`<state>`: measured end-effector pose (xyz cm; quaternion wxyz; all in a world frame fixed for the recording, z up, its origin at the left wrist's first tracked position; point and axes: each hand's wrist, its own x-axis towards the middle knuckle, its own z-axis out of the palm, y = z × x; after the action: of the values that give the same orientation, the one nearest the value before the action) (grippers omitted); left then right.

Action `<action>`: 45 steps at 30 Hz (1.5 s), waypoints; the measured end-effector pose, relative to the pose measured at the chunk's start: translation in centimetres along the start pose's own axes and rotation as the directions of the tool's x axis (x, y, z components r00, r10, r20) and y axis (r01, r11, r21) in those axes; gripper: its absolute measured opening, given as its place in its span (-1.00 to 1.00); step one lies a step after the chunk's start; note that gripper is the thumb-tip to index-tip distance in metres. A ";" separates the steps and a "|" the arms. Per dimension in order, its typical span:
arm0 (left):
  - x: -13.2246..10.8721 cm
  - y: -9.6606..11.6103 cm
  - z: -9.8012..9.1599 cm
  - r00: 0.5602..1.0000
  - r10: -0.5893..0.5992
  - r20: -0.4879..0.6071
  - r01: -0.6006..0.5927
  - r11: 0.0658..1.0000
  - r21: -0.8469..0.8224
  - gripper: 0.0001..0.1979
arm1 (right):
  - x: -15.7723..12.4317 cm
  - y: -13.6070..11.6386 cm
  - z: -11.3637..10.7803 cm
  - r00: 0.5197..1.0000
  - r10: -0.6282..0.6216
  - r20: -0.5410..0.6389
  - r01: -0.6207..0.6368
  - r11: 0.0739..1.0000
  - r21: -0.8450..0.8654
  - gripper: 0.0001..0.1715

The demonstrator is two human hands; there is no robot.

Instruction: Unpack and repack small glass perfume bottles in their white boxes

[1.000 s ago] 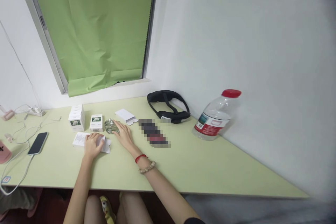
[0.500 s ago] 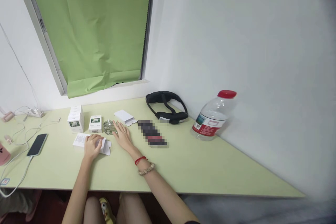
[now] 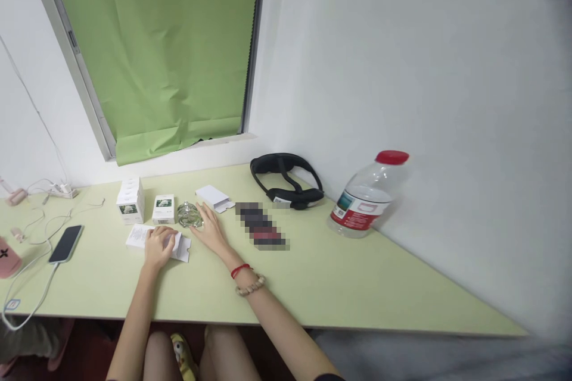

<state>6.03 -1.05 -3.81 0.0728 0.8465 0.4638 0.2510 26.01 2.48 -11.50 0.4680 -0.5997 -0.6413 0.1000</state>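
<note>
My left hand lies over a flat white paper box, fingers bent across its top. An end flap of that box sticks out to the right of the hand. Just beyond, my right hand has its fingers apart at the right side of a round, clear glass object, its fingertips at the edge of the glass. What kind of glassware it is I cannot tell. A small white box with a flower picture stands to the left of the glass. Behind my right hand lies another white box with its flap out.
A row of white boxes stands at the back left. Further left are a phone on a cable and a pink object. A black head strap, a blurred-out dark item and a large plastic bottle are on the right.
The fingers of my right hand have spread and shifted slightly around the side of the glass object, uncovering more of it. My left hand stays on the white box. The view has shifted slightly.
</note>
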 end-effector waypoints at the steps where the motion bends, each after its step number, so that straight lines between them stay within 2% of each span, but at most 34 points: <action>1: 0.0 0.0 0.0 1.000 -0.002 -0.002 0.002 1.000 0.004 -0.66 | 0.0 -0.1 -0.1 0.999 0.027 -0.021 -0.028 1.000 -0.008 -0.11; 8: 0.0 0.2 0.0 1.000 -0.012 -0.013 0.012 1.000 0.010 -0.65 | 0.3 0.4 -1.5 0.981 0.141 -0.132 -0.148 0.988 -0.041 -0.12; 12: 0.0 0.1 0.1 1.000 -0.005 -0.015 0.006 1.000 0.015 -0.66 | 0.4 0.8 -2.4 0.968 0.218 -0.127 -0.221 0.975 -0.010 -0.15; 17: 0.1 0.0 0.1 1.000 -0.011 -0.007 0.011 1.000 -0.011 -0.66 | 0.3 1.2 -2.4 0.947 0.303 -0.104 -0.296 0.952 0.076 -0.19; 22: 0.0 0.2 0.1 1.000 -0.008 -0.010 0.008 1.000 -0.020 -0.68 | 0.2 1.6 -2.3 0.951 0.301 -0.069 -0.291 0.948 0.125 -0.28; 26: 0.0 0.2 0.1 1.000 -0.008 -0.012 0.008 1.000 -0.021 -0.69 | 0.2 1.0 -2.7 0.952 0.305 -0.011 -0.302 0.947 0.110 -0.47; 29: 0.0 0.1 0.2 1.000 -0.011 -0.024 0.010 1.000 -0.026 -0.70 | 0.2 0.4 -2.9 0.946 0.323 0.029 -0.324 0.936 0.139 -0.49; 34: 0.1 0.0 0.7 0.996 -0.051 -0.073 0.053 0.998 0.025 -0.75 | 0.3 -0.4 -3.4 0.936 0.347 -0.054 -0.332 0.925 0.185 -0.57; 37: 0.1 -0.1 0.9 0.982 -0.123 -0.145 0.137 0.986 0.093 -0.75 | 0.4 -1.6 -4.2 0.935 0.315 -0.164 -0.268 0.928 0.258 -0.64; 41: 0.3 -0.1 0.8 0.970 -0.196 -0.143 0.215 0.968 0.129 -0.81 | -0.1 -3.8 -5.1 0.951 0.120 -0.284 -0.024 0.947 0.320 -0.68; 43: 0.3 0.0 0.6 0.968 -0.213 -0.133 0.230 0.965 0.125 -0.84 | -0.6 -4.7 -5.1 0.969 0.015 -0.248 0.072 0.939 0.336 -0.69; 45: 0.2 0.2 0.5 0.968 -0.207 -0.140 0.223 0.969 0.106 -0.84 | -1.2 -5.3 -4.9 0.987 -0.064 -0.146 0.110 0.937 0.333 -0.74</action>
<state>6.49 -0.93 -4.08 0.0186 0.7762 0.5710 0.2668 25.77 -2.01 -5.76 0.6100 -0.4865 -0.6077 0.1481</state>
